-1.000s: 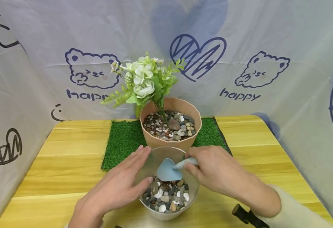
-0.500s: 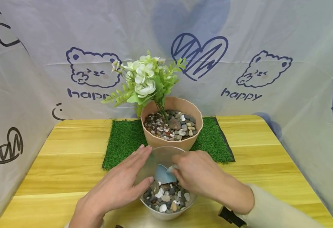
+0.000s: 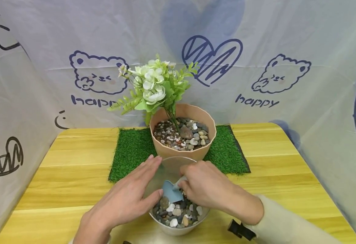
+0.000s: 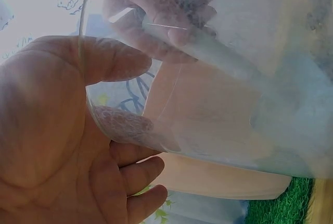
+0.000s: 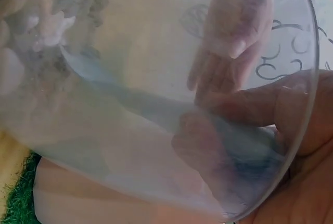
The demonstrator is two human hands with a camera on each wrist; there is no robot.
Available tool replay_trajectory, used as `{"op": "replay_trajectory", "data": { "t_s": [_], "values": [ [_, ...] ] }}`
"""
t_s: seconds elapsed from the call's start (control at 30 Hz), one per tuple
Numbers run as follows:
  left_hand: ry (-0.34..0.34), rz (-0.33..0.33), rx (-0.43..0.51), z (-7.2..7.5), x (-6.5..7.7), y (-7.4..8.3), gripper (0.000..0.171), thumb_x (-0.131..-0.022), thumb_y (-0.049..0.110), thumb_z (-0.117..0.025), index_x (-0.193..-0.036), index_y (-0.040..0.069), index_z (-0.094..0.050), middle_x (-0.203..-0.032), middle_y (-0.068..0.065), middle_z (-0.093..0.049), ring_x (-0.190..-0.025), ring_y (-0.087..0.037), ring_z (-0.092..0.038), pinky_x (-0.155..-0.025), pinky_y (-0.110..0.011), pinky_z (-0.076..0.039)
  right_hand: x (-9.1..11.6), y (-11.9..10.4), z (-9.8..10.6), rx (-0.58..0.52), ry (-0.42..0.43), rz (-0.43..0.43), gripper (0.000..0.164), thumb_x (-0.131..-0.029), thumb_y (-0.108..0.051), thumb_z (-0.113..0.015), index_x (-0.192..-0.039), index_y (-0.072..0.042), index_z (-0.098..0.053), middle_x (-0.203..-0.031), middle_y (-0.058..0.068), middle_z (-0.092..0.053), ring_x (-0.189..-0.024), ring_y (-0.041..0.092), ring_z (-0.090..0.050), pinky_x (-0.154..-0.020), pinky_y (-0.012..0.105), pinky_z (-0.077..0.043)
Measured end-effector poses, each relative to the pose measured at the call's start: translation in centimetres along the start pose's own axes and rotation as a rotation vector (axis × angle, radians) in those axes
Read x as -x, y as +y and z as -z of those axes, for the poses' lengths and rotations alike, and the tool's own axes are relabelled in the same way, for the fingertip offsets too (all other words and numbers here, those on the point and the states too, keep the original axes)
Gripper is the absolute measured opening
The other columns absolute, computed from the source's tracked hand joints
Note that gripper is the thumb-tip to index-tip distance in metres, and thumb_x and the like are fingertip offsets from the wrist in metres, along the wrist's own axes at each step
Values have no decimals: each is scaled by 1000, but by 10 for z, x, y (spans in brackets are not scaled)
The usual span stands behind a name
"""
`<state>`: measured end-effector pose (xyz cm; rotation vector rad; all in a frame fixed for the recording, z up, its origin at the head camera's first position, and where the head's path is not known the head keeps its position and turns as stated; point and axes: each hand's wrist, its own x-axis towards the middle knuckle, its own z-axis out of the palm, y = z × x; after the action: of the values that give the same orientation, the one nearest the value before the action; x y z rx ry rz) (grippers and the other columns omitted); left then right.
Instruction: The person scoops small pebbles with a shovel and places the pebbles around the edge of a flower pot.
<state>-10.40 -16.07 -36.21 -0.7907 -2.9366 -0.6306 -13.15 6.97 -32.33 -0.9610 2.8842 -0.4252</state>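
Observation:
A clear, deep bowl (image 3: pixel 178 231) stands near the table's front edge, with mixed grey, white and brown pebbles (image 3: pixel 176 212) inside. My right hand (image 3: pixel 210 183) grips the pale handle of a small light-blue trowel (image 3: pixel 172 194). The trowel's blade dips into the bowl, its tip down at the pebbles. Through the clear wall, the right wrist view shows fingers wrapped round the trowel handle (image 5: pixel 151 109). My left hand (image 3: pixel 126 193) rests along the bowl's left side, fingers extended and thumb apart. In the left wrist view, thumb and index finger show through the bowl's wall.
Behind the bowl, a peach planter (image 3: pixel 181 154) holds pebbles and white-flowered greenery (image 3: pixel 155 86). It sits on a green turf mat (image 3: pixel 132 152). The wooden table (image 3: pixel 59 183) is backed by a printed cloth (image 3: pixel 153 30). A black wrist strap (image 3: pixel 241 230) shows at my right sleeve.
My right hand has moved left and inward over the bowl, lowering the trowel from above the pebbles down to them. The left hand stays where it was.

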Motion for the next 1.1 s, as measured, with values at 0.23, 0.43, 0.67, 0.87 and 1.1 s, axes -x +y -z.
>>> {"op": "replay_trajectory", "data": {
  "t_s": [0.23,0.43,0.67,0.87,1.1],
  "values": [
    [-8,2,9,0,0,0,77,-96,51,-52,-157,18,-18,-163,5,-17,-151,-12,-13,-121,-40,-23,-2,4,7,-94,-87,-91,11,-88,-27,-69,-84,-18,-71,-64,-14,-59,-52,5,-51,-52,23,-45],
    [-5,7,7,1,1,-1,77,-96,51,-52,-157,19,-17,-163,6,-16,-150,-12,-13,-121,-40,-23,-5,5,9,-113,-128,-88,11,-88,-28,-70,-84,-19,-72,-65,-14,-61,-54,5,-53,-53,24,-47],
    [-7,9,6,1,1,0,77,-96,52,-51,-157,21,-15,-163,9,-13,-150,-12,-13,-121,-40,-24,-4,6,12,-124,-136,-99,10,-88,-29,-70,-86,-20,-74,-68,-15,-62,-57,4,-54,-57,25,-48],
    [-7,7,12,0,0,1,77,-96,51,-52,-157,21,-15,-163,10,-14,-151,-13,-14,-121,-41,-25,-1,8,16,-164,-158,-103,9,-88,-28,-69,-81,-23,-73,-65,-15,-61,-57,4,-56,-58,26,-49],
    [-9,11,12,0,-1,1,77,-96,52,-51,-157,21,-15,-163,10,-13,-150,-12,-13,-121,-41,-24,1,11,21,-206,-181,-99,9,-87,-28,-70,-82,-22,-74,-68,-14,-63,-58,5,-56,-57,26,-49]
  ]
}}
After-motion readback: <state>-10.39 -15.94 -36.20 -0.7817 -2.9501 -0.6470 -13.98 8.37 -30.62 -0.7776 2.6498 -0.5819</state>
